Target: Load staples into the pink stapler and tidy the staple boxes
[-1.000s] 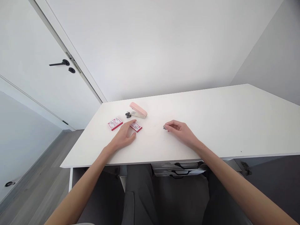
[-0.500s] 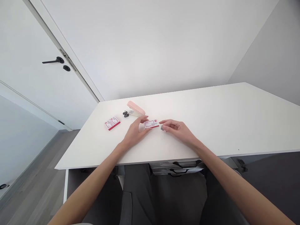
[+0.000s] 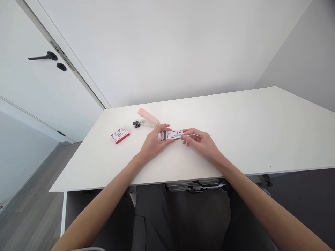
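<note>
My left hand (image 3: 152, 143) is closed round a small white-and-red staple box (image 3: 173, 134), thumb along its near side and fingers on the far side. At the box's left end a grey flap stands open. My right hand (image 3: 203, 142) is at the box's right end, its thumb and index finger pinched on a small grey piece (image 3: 182, 137) that touches or overlaps that end. Whether this piece is a block of staples I cannot tell. Behind my left hand lies a pink stapler (image 3: 148, 116) with its top raised.
To the left, two more white-and-red staple boxes (image 3: 120, 135) lie side by side. A small black object (image 3: 136, 123), perhaps a clip, is by the stapler. The white desk (image 3: 251, 136) has its front edge close to my forearms; black-handled drawers (image 3: 201, 184) are below.
My right hand has brought the grey piece leftward against the box. The box has shifted slightly right and its left end flap now shows. The view has turned slightly.
</note>
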The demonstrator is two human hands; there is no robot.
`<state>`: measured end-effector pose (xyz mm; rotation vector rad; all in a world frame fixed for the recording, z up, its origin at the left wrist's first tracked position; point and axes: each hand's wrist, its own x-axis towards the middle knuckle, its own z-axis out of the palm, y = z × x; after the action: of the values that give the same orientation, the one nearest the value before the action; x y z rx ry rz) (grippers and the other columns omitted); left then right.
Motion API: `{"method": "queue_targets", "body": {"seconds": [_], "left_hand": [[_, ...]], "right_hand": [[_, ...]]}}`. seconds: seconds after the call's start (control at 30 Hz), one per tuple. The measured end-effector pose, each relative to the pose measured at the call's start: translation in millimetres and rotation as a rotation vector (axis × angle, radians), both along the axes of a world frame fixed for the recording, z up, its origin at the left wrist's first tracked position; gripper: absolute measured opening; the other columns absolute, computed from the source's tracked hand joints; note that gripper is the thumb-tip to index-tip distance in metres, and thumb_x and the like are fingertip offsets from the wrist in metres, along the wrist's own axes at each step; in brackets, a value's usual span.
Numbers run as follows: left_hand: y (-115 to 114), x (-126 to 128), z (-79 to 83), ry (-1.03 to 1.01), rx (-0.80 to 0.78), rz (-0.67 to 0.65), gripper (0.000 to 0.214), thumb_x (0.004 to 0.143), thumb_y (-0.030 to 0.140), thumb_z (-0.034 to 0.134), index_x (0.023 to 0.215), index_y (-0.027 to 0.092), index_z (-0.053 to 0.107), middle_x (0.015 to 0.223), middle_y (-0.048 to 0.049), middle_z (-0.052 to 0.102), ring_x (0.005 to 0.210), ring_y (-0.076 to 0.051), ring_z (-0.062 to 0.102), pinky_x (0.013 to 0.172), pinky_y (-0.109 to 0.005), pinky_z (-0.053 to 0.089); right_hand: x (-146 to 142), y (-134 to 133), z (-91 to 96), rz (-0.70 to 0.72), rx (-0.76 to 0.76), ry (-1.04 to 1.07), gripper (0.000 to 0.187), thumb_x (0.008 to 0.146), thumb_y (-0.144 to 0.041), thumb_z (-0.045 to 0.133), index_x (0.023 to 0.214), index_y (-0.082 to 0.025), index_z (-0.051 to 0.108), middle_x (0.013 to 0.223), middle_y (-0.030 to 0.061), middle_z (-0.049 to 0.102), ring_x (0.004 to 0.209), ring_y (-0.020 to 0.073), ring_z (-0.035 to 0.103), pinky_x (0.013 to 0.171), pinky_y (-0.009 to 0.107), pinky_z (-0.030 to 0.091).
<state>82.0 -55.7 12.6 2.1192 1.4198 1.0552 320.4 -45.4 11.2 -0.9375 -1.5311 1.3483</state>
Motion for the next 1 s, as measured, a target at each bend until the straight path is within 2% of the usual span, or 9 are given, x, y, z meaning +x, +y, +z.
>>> {"method": "queue_targets", "body": {"seconds": [0.17,0.23,0.3,0.4,0.47,0.53,0.7,0.87,1.0], "left_hand": [[-1.6,2.6,5.5,0.104,-0.123,-0.149,0.059,0.091,0.045,0.076,0.142,0.029,0.049,0.127,-0.0056,0.075,0.128,-0.028,0.064,0.109,-0.046,0.048],[-1.8,3.3,6.9,0.168,-0.123,-0.18,0.06,0.091,0.047,0.075,0.142,0.029,0.05,0.133,-0.0062,0.072,0.134,-0.029,0.059,0.113,-0.047,0.045],[-1.4,3.7,6.9,0.205,-0.081,-0.141,0.058,0.09,0.049,0.075,0.139,0.027,0.053,0.138,-0.0086,0.068,0.135,-0.029,0.057,0.112,-0.046,0.044],[-0.7,3.8,4.6,0.234,-0.058,0.005,0.056,0.09,0.052,0.072,0.134,0.023,0.056,0.115,-0.0077,0.071,0.111,-0.027,0.065,0.105,-0.045,0.047],[-0.9,4.2,3.0,0.25,-0.099,0.06,0.054,0.092,0.052,0.068,0.135,0.022,0.054,0.089,-0.0001,0.069,0.086,-0.022,0.066,0.102,-0.045,0.046],[-1.9,5.2,2.5,0.254,-0.135,0.05,0.051,0.095,0.048,0.063,0.137,0.021,0.051,0.074,0.0061,0.063,0.071,-0.017,0.062,0.104,-0.045,0.044],[-5.4,7.5,5.8,0.227,-0.153,-0.017,0.044,0.1,0.037,0.05,0.141,0.022,0.047,0.074,0.0065,0.067,0.071,-0.017,0.06,0.104,-0.042,0.043],[-7.5,7.7,8.9,0.128,-0.244,-0.058,0.043,0.102,0.034,0.044,0.144,0.023,0.045,0.073,0.0054,0.067,0.071,-0.018,0.062,0.082,-0.034,0.048],[-7.9,7.8,9.1,0.104,-0.263,-0.097,0.043,0.102,0.033,0.045,0.144,0.025,0.044,0.074,0.0053,0.068,0.07,-0.017,0.061,0.073,-0.031,0.046]], "right_hand": [[1.5,1.7,-3.5,-0.2,-0.002,-0.064,0.037,0.087,-0.062,0.074,0.096,-0.026,0.074,0.103,0.007,0.077,0.085,0.0228,0.067,0.081,0.04,0.054],[1.8,1.4,-2.7,-0.208,-0.011,-0.084,0.037,0.089,-0.06,0.071,0.096,-0.024,0.075,0.097,0.0061,0.076,0.085,0.0221,0.067,0.081,0.038,0.054],[1.5,0.6,-0.9,-0.188,-0.004,-0.086,0.036,0.09,-0.058,0.07,0.094,-0.023,0.076,0.096,0.0054,0.076,0.085,0.0211,0.068,0.082,0.036,0.054],[0.6,-0.6,1.5,-0.17,0.013,-0.082,0.033,0.091,-0.056,0.07,0.091,-0.023,0.076,0.095,0.0048,0.076,0.087,0.0205,0.068,0.083,0.035,0.053],[-0.1,-1.0,1.6,-0.163,0.017,-0.076,0.032,0.09,-0.055,0.071,0.091,-0.023,0.077,0.095,0.0049,0.077,0.088,0.0208,0.068,0.084,0.035,0.053],[-0.6,-0.9,-0.1,-0.155,0.017,-0.068,0.032,0.09,-0.055,0.072,0.091,-0.023,0.077,0.095,0.005,0.077,0.088,0.0214,0.069,0.085,0.036,0.054],[-0.9,-0.4,-6.7,-0.13,0.058,-0.086,0.031,0.09,-0.054,0.072,0.094,-0.024,0.079,0.099,0.005,0.08,0.089,0.0226,0.07,0.083,0.037,0.055],[-0.9,-2.4,-7.4,-0.14,0.149,-0.202,0.023,0.093,-0.048,0.071,0.093,-0.028,0.081,0.102,0.003,0.081,0.089,0.0232,0.068,0.079,0.038,0.053],[-1.8,-3.3,-9.4,-0.164,0.273,-0.186,0.013,0.093,-0.041,0.073,0.094,-0.031,0.081,0.105,0.0016,0.081,0.104,0.0263,0.07,0.092,0.043,0.054]]}}
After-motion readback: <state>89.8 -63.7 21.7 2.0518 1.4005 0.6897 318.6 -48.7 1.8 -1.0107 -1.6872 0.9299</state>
